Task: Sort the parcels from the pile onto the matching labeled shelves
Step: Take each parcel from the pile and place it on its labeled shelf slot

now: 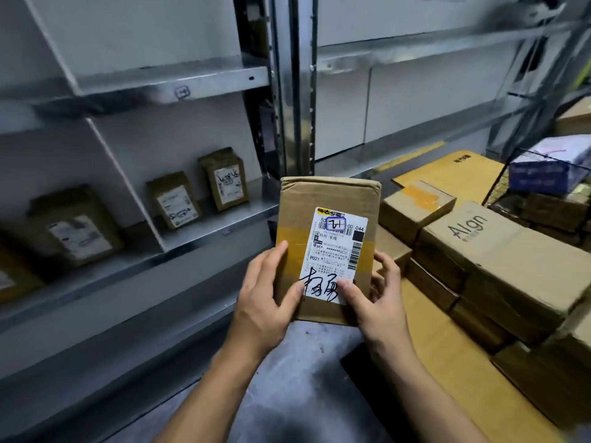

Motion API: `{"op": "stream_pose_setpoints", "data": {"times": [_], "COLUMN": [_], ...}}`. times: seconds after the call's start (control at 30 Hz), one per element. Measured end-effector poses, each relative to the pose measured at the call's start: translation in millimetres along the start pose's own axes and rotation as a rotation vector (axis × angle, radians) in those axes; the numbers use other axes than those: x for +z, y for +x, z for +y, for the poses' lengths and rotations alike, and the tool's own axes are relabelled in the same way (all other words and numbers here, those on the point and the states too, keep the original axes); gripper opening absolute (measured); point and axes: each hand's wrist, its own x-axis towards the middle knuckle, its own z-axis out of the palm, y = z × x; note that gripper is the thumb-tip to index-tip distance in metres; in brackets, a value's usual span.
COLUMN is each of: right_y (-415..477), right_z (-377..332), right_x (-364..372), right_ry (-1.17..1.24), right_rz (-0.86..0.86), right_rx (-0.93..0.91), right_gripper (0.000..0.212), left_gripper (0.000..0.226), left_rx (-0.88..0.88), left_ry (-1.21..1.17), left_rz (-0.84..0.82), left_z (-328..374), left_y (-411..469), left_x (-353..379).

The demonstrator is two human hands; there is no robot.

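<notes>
Both hands are on one parcel (329,219), held up in front of the shelves with its label (335,251) facing the camera. The left hand (268,292) wraps the lower left edge, thumb pressed flat on the front; the right hand (377,295) clamps the lower right edge, thumb lying across the handwriting at the label's foot. A firm two-handed grip — the parcel is clear of pile and shelf alike, in mid-air just right of the rack's upright (294,91).

On the left, the middle shelf (204,231) already carries three small parcels (174,199) standing on end, labels out, with a slanted divider (128,187) between them. Another sits at the far left edge, partly cut off. The upper shelf (172,79) looks bare, with a small tag on its lip too blurred to read.

On the right, plenty is left: the pile (499,251) of brown boxes is stacked on flattened cardboard, and a wire basket (499,187) behind holds more. So this looks like early going — a few shelved, many waiting. This one seems to be at the reading stage, label checked before it goes to a shelf.
</notes>
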Motion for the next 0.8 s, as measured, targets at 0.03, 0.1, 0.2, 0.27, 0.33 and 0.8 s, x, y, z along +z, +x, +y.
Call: {"op": "stream_pose_setpoints", "data": {"times": [0.03, 0.1, 0.2, 0.27, 0.33, 0.8], "right_y": [3.8, 8.1, 8.6, 6.4, 2.4, -97.1], "right_z": [-2.9, -8.9, -16.1, -21.5, -26.8, -57.0], "right_x": [11.6, 35.0, 69.1, 93.1, 118.9, 326.3], "right_ry": [0.017, 0.067, 0.123, 0.109, 0.096, 0.242], "right_rz": [-0.028, -0.08, -0.14, -0.172, -0.199, -0.443], "right_rx": [-0.001, 0.008, 0.016, 0.004, -0.027, -0.049], "right_gripper": [0.068, 0.066, 0.064, 0.063, 0.061, 0.059], "left_gripper": [0.065, 0.065, 0.062, 0.057, 0.05, 0.054], "left_rx": [-0.005, -0.024, -0.034, -0.018, -0.02, -0.249], "left_ry": [0.015, 0.028, 0.034, 0.077, 0.15, 0.841], "left_rz": [0.012, 0.027, 0.078, 0.131, 0.159, 0.09], "left_z": [-4.5, -12.9, -23.1, -29.7, -38.9, -107.0], "left_y": [2.7, 5.7, 5.7, 2.3, -4.6, -100.7], "left_x": [-10.8, -33.3, -70.4, -100.1, -134.3, -388.6]}}
